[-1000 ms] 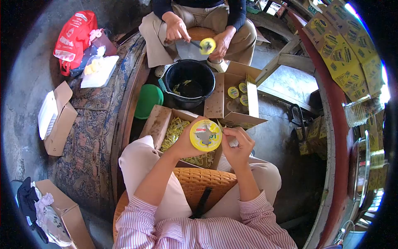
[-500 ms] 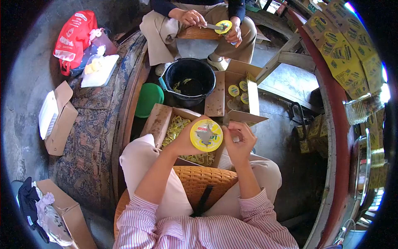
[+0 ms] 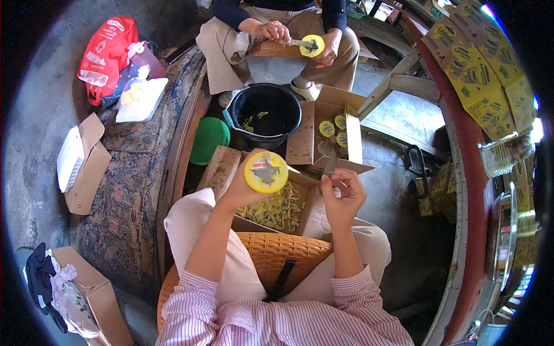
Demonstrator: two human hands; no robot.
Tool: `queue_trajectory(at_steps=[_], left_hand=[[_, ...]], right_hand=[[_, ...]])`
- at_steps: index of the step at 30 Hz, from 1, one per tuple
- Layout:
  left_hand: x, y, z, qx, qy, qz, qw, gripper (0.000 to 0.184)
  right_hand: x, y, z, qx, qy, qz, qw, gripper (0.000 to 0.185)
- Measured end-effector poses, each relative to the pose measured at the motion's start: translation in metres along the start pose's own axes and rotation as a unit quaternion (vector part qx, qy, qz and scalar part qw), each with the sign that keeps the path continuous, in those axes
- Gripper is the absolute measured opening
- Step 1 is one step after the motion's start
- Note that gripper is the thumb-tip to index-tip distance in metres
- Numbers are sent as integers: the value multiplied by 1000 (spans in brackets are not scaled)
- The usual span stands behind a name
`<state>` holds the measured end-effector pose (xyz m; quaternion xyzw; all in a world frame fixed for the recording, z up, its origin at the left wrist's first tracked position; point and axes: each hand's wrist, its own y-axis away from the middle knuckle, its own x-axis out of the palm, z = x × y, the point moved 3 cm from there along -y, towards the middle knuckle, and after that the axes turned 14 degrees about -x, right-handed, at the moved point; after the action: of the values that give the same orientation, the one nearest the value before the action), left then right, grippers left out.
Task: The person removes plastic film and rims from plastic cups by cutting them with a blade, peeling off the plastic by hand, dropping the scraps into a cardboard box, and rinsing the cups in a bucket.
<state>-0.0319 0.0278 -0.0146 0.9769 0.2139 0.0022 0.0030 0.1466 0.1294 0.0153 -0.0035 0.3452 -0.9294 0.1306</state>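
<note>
My left hand (image 3: 238, 189) is closed around a drink cup (image 3: 279, 183) with a yellow printed lid film, its top turned toward me. A star-shaped grey patch (image 3: 265, 172) marks the middle of the film. To the right, my right hand (image 3: 344, 199) grips a small knife (image 3: 330, 165), blade pointing up and away from the cup. Beneath both hands, a cardboard box (image 3: 314, 210) holds many thin yellow and white strips (image 3: 274, 209).
Across from me a person (image 3: 271, 32) holds a knife to another yellow-lidded cup (image 3: 312, 46). Between us stand a black bucket (image 3: 265, 137), a green lid (image 3: 209, 141) and an open carton (image 3: 300, 138) with several cups. A red bench edge (image 3: 470, 190) runs along the right.
My left hand has carried the cup left and slightly away from me. My right hand with the knife has shifted a little right, widening the gap between them.
</note>
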Motion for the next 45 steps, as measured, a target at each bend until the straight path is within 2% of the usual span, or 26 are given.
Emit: queue_trajectory(at_steps=[4, 5, 8, 9, 12, 13, 14, 16, 17, 19, 22, 25, 28, 29, 32, 36, 41, 45], left_hand=[[-5, -18, 22, -4, -28, -82, 996, 73], [-5, -25, 25, 26, -13, -117, 993, 61], [-14, -58, 52, -52, 29, -148, 987, 57], [-18, -70, 63, -14, 44, -158, 986, 52], [-38, -114, 112, -54, -11, -178, 982, 49], [-38, -123, 117, -71, 71, -159, 982, 45], [-43, -132, 120, -94, -7, -192, 977, 49], [-52, -152, 114, -305, -72, -66, 947, 52], [-57, -159, 119, -324, -113, -167, 924, 49], [-77, -197, 193, -422, -33, -168, 890, 46], [-84, -215, 217, -515, -25, -150, 844, 46], [-84, -218, 219, -530, -103, -169, 824, 48], [-89, -235, 230, -518, -189, -153, 820, 66], [-75, -219, 194, -526, -168, -141, 822, 54], [-67, -217, 178, -569, -141, -55, 809, 52], [-71, -222, 188, -585, -147, -55, 796, 52], [-81, -230, 208, -616, -157, -25, 771, 51], [-73, -225, 197, -598, -158, -8, 786, 52]], right_hand=[[-10, -4, -6, 27, -9, -28, 999, 14], [-12, -4, -7, 32, -5, -27, 999, 14], [-14, -6, -10, 7, 3, -35, 999, 14], [-15, -6, -11, 9, -2, -35, 999, 14], [-18, -7, -13, 18, -11, -38, 999, 13], [-18, -9, -10, 24, -10, -41, 999, 13], [-18, -10, -9, 32, -9, -44, 999, 13], [-19, -9, -11, 27, -11, -32, 999, 16], [-19, -7, -14, 32, -18, -24, 999, 19], [-18, -6, -19, 39, -24, -14, 999, 22], [-18, -8, -17, 49, -14, -4, 999, 22], [-17, -10, -15, 54, -8, -4, 999, 19], [-17, -12, -13, 46, -7, -10, 999, 17], [-17, -11, -13, 51, -12, -6, 999, 19], [-17, -9, -13, 52, -26, 1, 998, 21], [-16, -13, -10, 39, -38, -26, 998, 14], [-17, -11, -10, 37, -43, 1, 998, 21], [-15, -11, -9, 39, -47, 8, 998, 21]])
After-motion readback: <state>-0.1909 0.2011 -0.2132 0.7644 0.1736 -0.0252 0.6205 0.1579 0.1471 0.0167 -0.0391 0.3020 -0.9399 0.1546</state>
